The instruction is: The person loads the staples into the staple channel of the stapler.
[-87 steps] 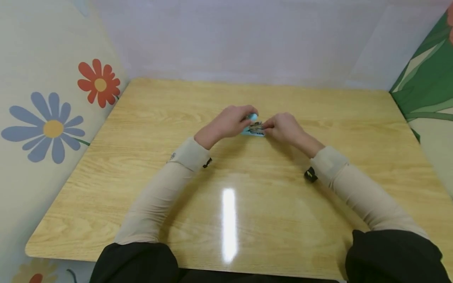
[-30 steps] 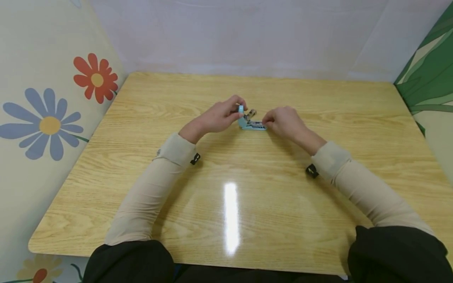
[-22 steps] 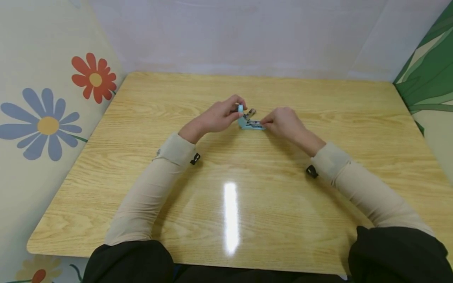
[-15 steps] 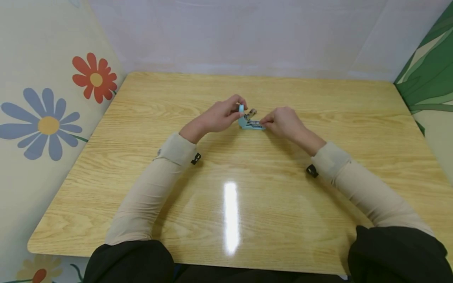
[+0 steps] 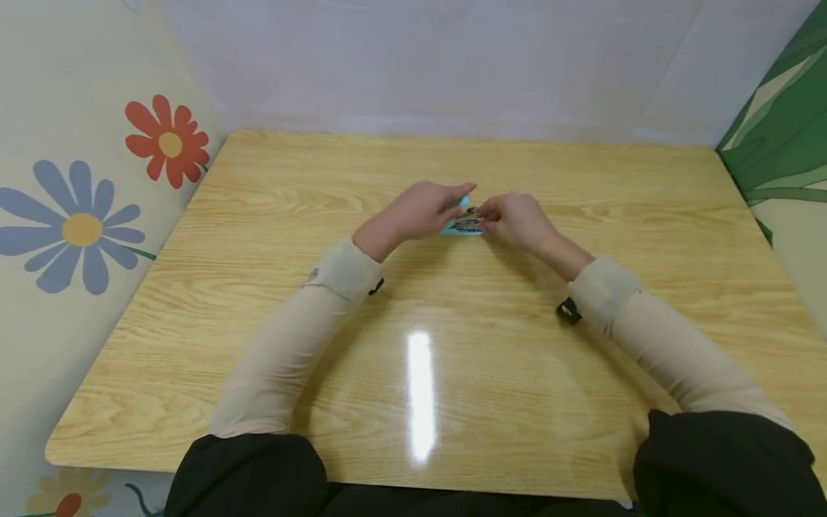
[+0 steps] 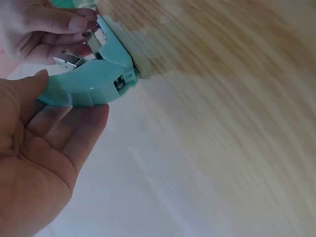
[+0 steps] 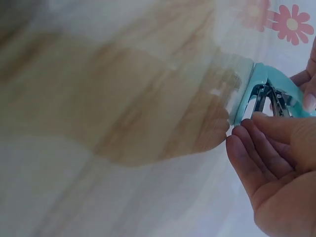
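A turquoise stapler point(image 5: 466, 232) sits on the table with its top arm raised and tilted, so the metal inside shows. My left hand point(image 5: 418, 212) grips that top arm, thumb on one side and fingers on the other; the left wrist view shows the curved arm point(image 6: 86, 84) in its hold. My right hand point(image 5: 520, 226) pinches the front end of the stapler between thumb and fingertips. In the right wrist view, the silver inner metal parts point(image 7: 279, 101) stand spread apart near the right thumb. The fingertips partly hide the front end.
The wooden table point(image 5: 291, 359) runs all around the stapler. Behind it rises a pale wall point(image 5: 452, 64). Flower-painted panels flank the left point(image 5: 39, 129) and green leaves the right point(image 5: 788, 136). A bright light reflection lies on the near tabletop.
The stapler's top arm was lower, then raised nearly upright a second ago; now it is tilted down again. My left hand has moved right with it. My right hand stays at the front end.
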Available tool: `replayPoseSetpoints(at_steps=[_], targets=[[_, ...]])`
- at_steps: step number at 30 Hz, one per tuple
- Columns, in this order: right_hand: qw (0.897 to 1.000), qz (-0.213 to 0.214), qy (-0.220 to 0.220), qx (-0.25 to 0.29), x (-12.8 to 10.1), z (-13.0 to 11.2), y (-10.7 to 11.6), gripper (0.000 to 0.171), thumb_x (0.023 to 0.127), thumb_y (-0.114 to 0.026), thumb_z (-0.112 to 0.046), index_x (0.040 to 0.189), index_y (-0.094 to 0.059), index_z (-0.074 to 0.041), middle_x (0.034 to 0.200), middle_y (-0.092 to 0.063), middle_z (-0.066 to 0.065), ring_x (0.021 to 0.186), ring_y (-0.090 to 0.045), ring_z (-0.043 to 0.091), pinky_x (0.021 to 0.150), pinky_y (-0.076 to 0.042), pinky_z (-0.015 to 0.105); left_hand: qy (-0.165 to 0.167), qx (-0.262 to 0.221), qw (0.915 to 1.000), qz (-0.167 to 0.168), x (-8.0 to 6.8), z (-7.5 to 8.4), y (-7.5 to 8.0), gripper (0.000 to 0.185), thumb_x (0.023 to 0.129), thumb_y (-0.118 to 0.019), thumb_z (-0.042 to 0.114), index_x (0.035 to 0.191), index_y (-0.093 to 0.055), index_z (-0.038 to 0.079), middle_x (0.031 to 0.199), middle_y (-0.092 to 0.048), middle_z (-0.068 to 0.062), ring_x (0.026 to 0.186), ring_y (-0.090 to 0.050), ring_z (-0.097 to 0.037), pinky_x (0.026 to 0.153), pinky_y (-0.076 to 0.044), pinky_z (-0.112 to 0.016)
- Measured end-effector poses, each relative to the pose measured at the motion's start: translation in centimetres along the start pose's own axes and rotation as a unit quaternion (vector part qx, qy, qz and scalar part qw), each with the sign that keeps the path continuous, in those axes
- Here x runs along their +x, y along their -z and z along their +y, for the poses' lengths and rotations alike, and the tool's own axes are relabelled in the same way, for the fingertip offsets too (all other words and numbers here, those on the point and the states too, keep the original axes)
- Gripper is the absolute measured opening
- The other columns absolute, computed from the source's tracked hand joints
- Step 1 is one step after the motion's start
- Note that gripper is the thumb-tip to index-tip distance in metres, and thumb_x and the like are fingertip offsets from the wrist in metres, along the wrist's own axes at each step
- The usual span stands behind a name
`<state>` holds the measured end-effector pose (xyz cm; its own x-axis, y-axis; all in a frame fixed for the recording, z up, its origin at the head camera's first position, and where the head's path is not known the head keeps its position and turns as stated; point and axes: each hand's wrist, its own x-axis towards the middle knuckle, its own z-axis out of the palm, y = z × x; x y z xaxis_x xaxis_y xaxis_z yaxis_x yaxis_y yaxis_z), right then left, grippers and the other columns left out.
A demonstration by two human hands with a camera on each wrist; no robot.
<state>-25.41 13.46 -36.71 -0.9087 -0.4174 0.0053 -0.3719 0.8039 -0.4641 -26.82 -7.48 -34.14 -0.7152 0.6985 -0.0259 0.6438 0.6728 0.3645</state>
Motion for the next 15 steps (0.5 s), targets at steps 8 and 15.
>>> replayPoseSetpoints(at_steps=[8,15], targets=[[0.998,-0.013,-0.044,0.047,0.7,0.5,-0.1,0.024,0.092,-0.066,-0.013,0.114,-0.072,-0.003,0.113,-0.073,0.015,0.11,-0.066,0.03,0.099,-0.049,0.043,0.006,0.054,0.9981,-0.029,0.9,1.2,0.0,0.051,0.105,-0.044,0.024,0.154,-0.033,0.012,0.076,-0.061,-0.009,0.059,-0.041,-0.017,0.068,-0.04,-0.032],[0.995,-0.031,-0.067,0.073,0.9,1.0,0.2,0.024,0.093,-0.067,-0.017,0.113,-0.073,-0.006,0.114,-0.073,0.013,0.112,-0.065,0.029,0.1,-0.047,0.043,0.007,0.061,0.9971,-0.045,1.0,1.9,0.5,0.051,0.105,-0.045,0.023,0.153,-0.034,0.009,0.084,-0.066,-0.01,0.061,-0.043,-0.017,0.074,-0.044,-0.033]])
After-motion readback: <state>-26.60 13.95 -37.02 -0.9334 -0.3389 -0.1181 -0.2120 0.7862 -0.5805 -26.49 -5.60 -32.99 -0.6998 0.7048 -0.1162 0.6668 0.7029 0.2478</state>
